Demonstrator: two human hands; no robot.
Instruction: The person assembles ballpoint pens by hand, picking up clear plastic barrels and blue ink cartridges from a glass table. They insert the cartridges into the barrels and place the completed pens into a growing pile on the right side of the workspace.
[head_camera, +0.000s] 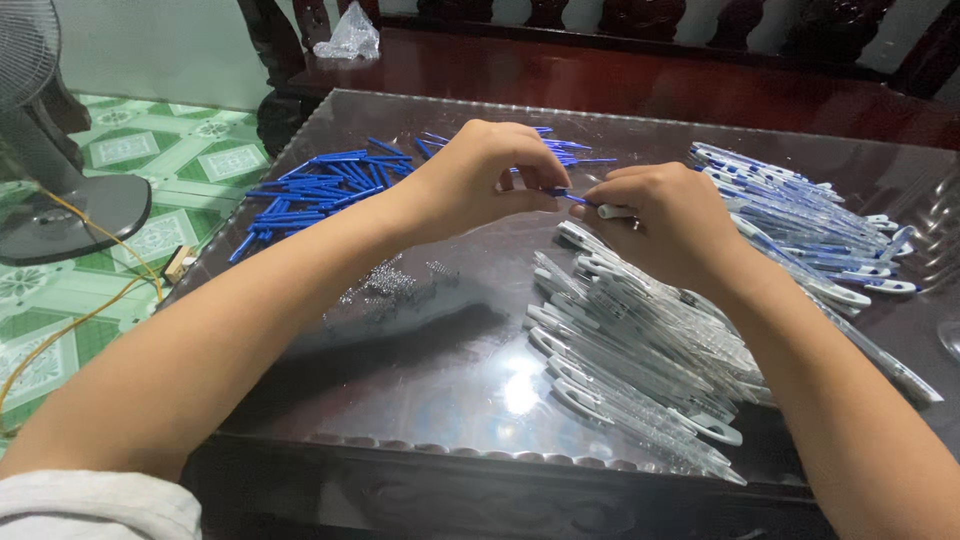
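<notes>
My left hand (478, 178) pinches a thin blue pen refill (572, 198) at its near end. My right hand (668, 222) grips a clear pen barrel (612, 211), its open end meeting the refill's tip. Both hands hover over the glass-topped table (430, 350), above a heap of clear empty pen barrels (640, 350). A pile of loose blue refills (320, 185) lies at the far left of the table. Finished pens with blue inside (800, 225) are stacked at the far right.
A small scatter of tiny metal springs (385, 285) lies on the glass in the middle. A standing fan's base (70, 215) with a yellow cord sits on the green tiled floor at left. A dark wooden bench (600, 70) with a plastic bag (350, 35) stands behind.
</notes>
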